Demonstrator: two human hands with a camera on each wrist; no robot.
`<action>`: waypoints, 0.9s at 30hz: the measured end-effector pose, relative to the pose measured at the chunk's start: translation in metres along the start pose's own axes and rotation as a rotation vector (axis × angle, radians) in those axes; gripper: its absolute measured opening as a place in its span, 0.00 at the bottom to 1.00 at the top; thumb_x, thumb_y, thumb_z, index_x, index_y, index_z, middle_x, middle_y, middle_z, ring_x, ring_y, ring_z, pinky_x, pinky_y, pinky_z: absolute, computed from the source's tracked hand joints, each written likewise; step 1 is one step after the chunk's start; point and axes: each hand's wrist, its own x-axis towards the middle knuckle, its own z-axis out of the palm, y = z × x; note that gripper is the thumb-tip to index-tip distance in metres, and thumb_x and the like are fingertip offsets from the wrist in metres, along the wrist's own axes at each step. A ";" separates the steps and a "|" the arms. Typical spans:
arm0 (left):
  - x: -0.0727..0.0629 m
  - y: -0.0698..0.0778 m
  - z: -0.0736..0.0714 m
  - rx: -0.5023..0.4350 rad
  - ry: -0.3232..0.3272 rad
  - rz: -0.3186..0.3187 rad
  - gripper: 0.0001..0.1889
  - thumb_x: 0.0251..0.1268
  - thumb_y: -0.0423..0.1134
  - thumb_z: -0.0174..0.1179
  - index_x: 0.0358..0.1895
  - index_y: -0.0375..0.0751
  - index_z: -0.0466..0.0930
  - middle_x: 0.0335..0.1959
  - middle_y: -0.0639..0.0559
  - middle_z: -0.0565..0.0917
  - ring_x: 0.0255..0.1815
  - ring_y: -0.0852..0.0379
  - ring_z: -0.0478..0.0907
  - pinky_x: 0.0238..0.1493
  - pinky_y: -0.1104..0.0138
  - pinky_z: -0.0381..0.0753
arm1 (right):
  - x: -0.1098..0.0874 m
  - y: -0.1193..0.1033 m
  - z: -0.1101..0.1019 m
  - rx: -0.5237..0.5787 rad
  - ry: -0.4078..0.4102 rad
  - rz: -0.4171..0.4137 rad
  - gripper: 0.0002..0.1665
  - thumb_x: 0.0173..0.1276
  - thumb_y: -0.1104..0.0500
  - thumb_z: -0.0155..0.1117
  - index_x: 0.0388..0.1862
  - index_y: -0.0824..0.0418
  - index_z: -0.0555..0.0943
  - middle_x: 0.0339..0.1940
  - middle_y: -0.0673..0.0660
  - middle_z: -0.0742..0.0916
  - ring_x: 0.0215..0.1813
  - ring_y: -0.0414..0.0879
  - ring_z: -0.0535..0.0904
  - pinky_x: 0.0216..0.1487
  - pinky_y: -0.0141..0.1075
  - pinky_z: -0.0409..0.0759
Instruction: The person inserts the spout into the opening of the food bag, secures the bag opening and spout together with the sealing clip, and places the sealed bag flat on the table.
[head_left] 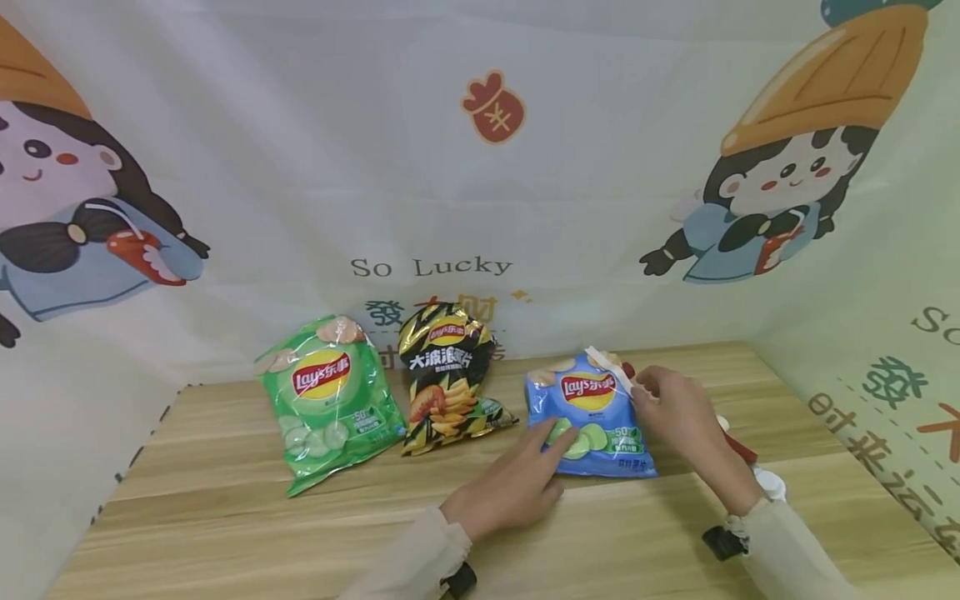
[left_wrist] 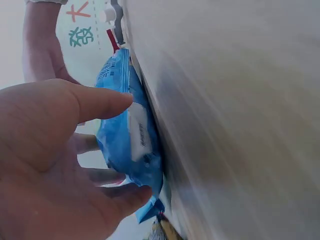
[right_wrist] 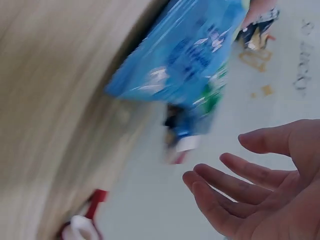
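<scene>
A blue Lay's chip bag point(head_left: 592, 408) lies on the table, with a white strip point(head_left: 609, 368) running slantwise across its upper right corner. My left hand point(head_left: 510, 483) rests at the bag's lower left, fingertips on its front and the thumb by its bottom edge. In the left wrist view, the fingers are spread loosely about the blue bag point(left_wrist: 117, 135). At the bag's right side is my right hand point(head_left: 678, 417), fingertips close to the strip's lower end. The right wrist view shows this hand point(right_wrist: 255, 185) with fingers apart and nothing between them.
Left of the blue bag lie a black-and-gold Lay's bag point(head_left: 446, 379) and a green Lay's bag point(head_left: 330, 408). Partly behind my right wrist are a red strip point(head_left: 741, 448) and a white round piece point(head_left: 770, 483). A printed cloth point(head_left: 577, 192) hangs behind the wooden table point(head_left: 225, 500).
</scene>
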 end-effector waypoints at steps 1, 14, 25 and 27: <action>-0.004 -0.002 -0.002 -0.005 0.011 -0.002 0.34 0.73 0.38 0.56 0.79 0.45 0.54 0.78 0.33 0.52 0.78 0.37 0.53 0.71 0.48 0.61 | -0.001 -0.005 0.000 -0.008 0.012 -0.022 0.16 0.71 0.60 0.58 0.49 0.72 0.82 0.46 0.71 0.86 0.50 0.66 0.83 0.47 0.58 0.80; -0.061 -0.040 -0.062 -0.027 0.320 -0.051 0.23 0.73 0.40 0.59 0.68 0.41 0.71 0.69 0.43 0.69 0.71 0.46 0.64 0.69 0.50 0.66 | 0.014 -0.075 0.023 0.135 0.026 -0.197 0.11 0.70 0.61 0.62 0.45 0.66 0.85 0.42 0.61 0.89 0.43 0.55 0.85 0.43 0.50 0.82; -0.077 -0.091 -0.089 -0.099 0.515 -0.213 0.22 0.75 0.43 0.57 0.65 0.33 0.71 0.65 0.38 0.72 0.67 0.42 0.68 0.66 0.48 0.69 | 0.034 -0.132 0.078 0.316 -0.282 -0.141 0.26 0.74 0.55 0.60 0.63 0.70 0.73 0.54 0.68 0.83 0.55 0.59 0.81 0.55 0.50 0.79; -0.079 -0.097 -0.087 -0.119 0.504 -0.251 0.26 0.76 0.45 0.55 0.67 0.31 0.68 0.67 0.36 0.70 0.69 0.42 0.67 0.67 0.48 0.68 | 0.035 -0.137 0.091 0.320 -0.315 -0.118 0.29 0.74 0.53 0.59 0.66 0.70 0.71 0.56 0.69 0.82 0.57 0.60 0.80 0.56 0.52 0.78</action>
